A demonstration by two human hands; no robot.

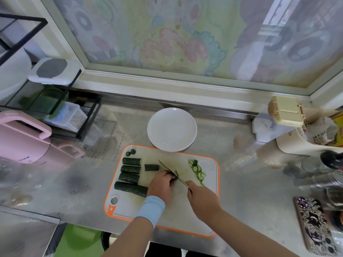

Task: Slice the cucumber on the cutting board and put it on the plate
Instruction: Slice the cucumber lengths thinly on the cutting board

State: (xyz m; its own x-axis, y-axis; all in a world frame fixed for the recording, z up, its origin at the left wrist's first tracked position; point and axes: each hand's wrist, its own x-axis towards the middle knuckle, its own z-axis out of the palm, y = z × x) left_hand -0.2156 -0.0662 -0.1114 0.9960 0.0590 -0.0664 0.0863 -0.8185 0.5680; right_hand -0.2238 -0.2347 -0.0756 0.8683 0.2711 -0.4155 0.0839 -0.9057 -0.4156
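Observation:
A white cutting board with an orange rim lies on the steel counter. Several long dark cucumber pieces lie at its left, a short piece sits mid-board, and two end caps rest at the far left corner. Thin half-moon slices lie in a row on the right. My left hand holds a small cucumber piece down with curled fingers. My right hand grips the knife handle, blade right beside the left fingers. A white plate stands just behind the board, nothing on it.
A pink appliance and a black wire rack with containers stand at the left. At the right are a beige box, a cream holder, glass jars and a patterned phone. A window wall runs behind.

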